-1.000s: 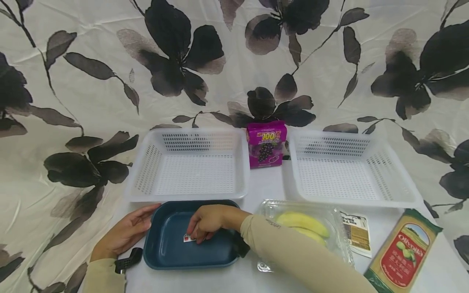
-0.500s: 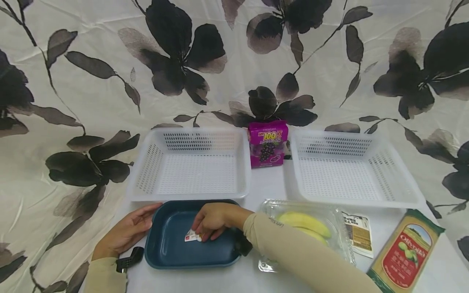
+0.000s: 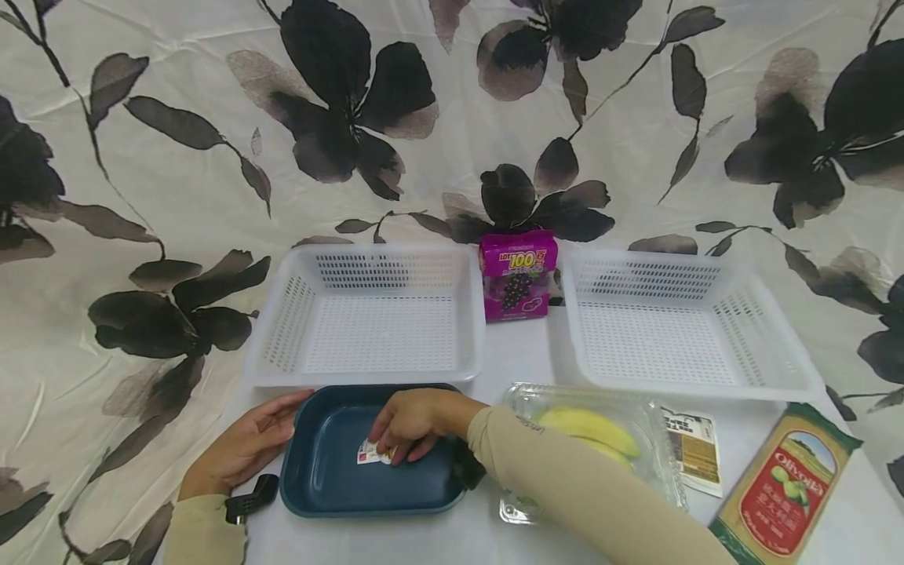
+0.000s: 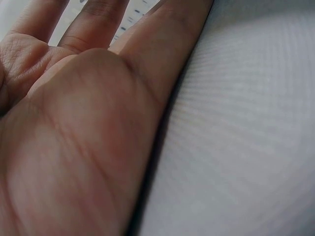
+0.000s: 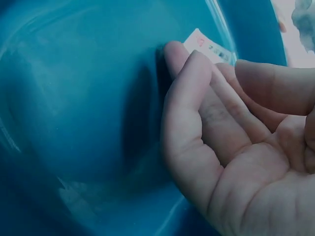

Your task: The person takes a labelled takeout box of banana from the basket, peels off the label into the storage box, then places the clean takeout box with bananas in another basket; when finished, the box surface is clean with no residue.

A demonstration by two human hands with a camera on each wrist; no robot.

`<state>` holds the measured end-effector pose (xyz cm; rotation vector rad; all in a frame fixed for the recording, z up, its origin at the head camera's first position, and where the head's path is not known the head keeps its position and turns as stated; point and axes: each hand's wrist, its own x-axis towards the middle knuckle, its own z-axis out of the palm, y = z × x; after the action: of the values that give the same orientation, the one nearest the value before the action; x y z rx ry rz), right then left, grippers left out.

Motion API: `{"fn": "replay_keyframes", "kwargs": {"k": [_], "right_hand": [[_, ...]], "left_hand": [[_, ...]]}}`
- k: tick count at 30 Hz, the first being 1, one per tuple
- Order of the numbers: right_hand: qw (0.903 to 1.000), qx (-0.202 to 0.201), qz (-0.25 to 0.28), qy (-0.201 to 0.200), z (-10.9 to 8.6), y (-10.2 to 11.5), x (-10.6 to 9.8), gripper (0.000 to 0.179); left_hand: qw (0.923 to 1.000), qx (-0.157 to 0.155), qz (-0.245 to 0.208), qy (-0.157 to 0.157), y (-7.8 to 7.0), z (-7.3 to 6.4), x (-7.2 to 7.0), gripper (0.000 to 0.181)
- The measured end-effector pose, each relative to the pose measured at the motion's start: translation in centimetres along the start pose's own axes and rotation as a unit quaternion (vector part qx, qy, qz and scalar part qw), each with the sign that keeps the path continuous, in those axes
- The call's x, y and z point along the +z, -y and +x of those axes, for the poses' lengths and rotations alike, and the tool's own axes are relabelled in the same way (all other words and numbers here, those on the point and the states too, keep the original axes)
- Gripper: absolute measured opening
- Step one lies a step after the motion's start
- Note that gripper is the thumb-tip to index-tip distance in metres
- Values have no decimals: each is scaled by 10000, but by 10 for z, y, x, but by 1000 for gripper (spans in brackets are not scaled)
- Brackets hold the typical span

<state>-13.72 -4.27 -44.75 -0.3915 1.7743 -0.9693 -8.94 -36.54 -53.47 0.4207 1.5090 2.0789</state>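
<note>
In the head view a dark blue rectangular tray lies in front of me. Inside it is a small white card-like piece with a red mark, partly hidden under my right hand. That hand reaches in from the right, its fingers loosely bent with the tips at the piece. The right wrist view shows the thumb apart from the other fingers and the white piece just beyond them. My left hand is at the tray's left wall, fingertips at the rim. Its palm fills much of the left wrist view.
Two white perforated baskets stand behind, with a purple candy bag between them. At right are a clear clamshell box with bananas, a brown-and-white packet and an Olivoila bag.
My right hand has shifted slightly to the right over the white piece, and more of the piece shows. The left hand keeps its place at the tray.
</note>
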Motion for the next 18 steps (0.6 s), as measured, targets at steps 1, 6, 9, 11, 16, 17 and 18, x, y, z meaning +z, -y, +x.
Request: {"fn": "replay_keyframes", "kwargs": {"k": [1,6,9,11,16,17,18], "right_hand": [[10000,-16,23,9,-1,0,-1,25],[9994,-240,109,206,-9,3,-5,25],[9986,-371,107,366,-16,5,-6,26],[9979,-479,71,436,-21,7,-7,27],[9954,-789,-156,526,-45,15,-11,29],[9947,-853,-207,528,-51,16,-13,28],[9940,-921,-242,536,-58,17,-15,28]], "left_hand": [[10000,-8,-2,-11,0,0,0,56],[10000,-35,-34,8,1,2,1,56],[9999,10,-59,108,1,3,0,56],[9998,46,-54,164,1,3,-1,56],[9999,92,-21,114,2,2,-1,56],[9999,93,-19,100,2,2,-1,56],[9999,82,5,69,2,1,-1,56]]}}
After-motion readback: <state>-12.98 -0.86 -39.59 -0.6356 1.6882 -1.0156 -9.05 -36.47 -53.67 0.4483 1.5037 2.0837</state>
